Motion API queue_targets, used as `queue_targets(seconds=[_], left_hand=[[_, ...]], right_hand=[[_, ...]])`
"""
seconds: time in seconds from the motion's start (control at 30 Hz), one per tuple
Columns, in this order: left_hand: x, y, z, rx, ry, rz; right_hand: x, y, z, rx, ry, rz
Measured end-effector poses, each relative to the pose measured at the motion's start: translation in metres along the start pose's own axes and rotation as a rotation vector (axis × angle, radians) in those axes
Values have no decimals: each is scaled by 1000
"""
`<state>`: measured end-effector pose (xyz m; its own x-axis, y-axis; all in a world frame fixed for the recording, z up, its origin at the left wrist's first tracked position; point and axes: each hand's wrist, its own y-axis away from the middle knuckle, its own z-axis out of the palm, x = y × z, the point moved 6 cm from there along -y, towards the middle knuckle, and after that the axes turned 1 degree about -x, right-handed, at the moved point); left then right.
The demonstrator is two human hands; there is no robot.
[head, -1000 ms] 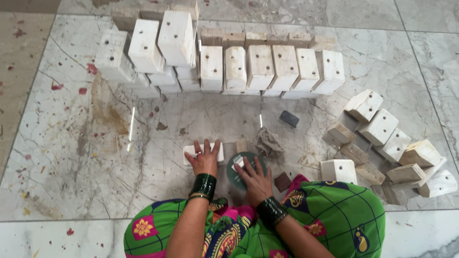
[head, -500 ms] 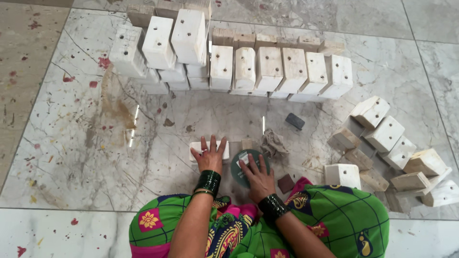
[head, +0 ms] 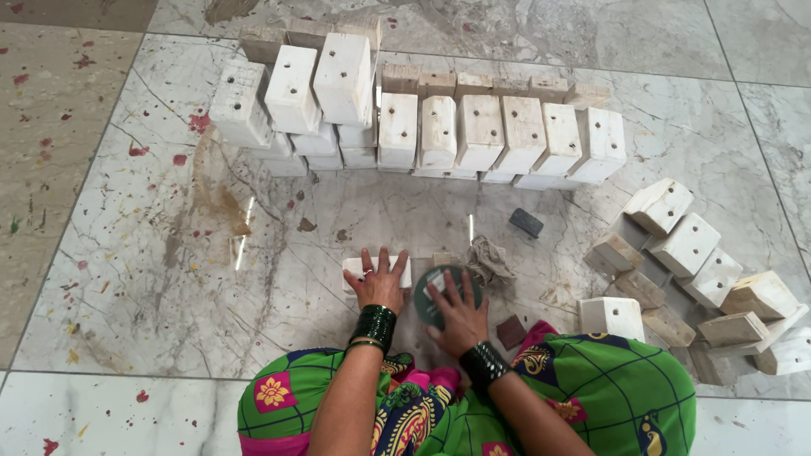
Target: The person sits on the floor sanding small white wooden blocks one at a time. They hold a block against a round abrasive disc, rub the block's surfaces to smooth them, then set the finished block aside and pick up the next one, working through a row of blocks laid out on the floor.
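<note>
While I watch the head view from my station, I note on the far left a stack of white-painted wooden blocks (head: 291,93), each with a small hole in its face, piled two high on the marble floor (head: 144,279), which is speckled with red paint spots and a brown smear. Moving right, a row of similar white blocks (head: 498,135) stands side by side, with bare wooden blocks lined up just behind it. Nearer the person, the left hand (head: 378,285) lies flat, palm down, fingers spread apart, pressing on a small white block (head: 351,272) that rests on the floor; it closes on nothing. A stack of dark bangles sits on that wrist. Just beside it, the right hand (head: 460,314) also lies open with fingers splayed, resting on top of a round dark green disc (head: 435,291) that lies flat on the floor in front of the person's knees; I see the fingers laid over it, not curled around it. A crumpled grey-brown rag (head: 488,260) sits touching the disc's far right edge. Beyond the rag lies a small dark grey block (head: 526,222). A dark brown square piece (head: 510,332) lies near the right wrist. At far right, a loose heap of white and bare blocks (head: 710,270) lies tumbled.
</note>
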<state>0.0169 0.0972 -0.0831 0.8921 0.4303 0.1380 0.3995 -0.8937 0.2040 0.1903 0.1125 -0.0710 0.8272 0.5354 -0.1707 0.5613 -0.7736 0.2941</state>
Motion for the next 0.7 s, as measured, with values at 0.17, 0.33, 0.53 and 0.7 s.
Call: queue_targets(seconds=[0.17,0.33,0.53,0.7], left_hand=[[0,-2,7,-23,64,-10],[2,-4,6,-9,80,-21],[1,-2,8,34,70,-11],[1,-5,6,67,101,-18]], right_hand=[[8,-35,-21,74,-62,-21],[8,-9,-10,-12,-23,-30],[25,-36,-22,73,-99,-45],[25,-32,-19,7,-37,-34]])
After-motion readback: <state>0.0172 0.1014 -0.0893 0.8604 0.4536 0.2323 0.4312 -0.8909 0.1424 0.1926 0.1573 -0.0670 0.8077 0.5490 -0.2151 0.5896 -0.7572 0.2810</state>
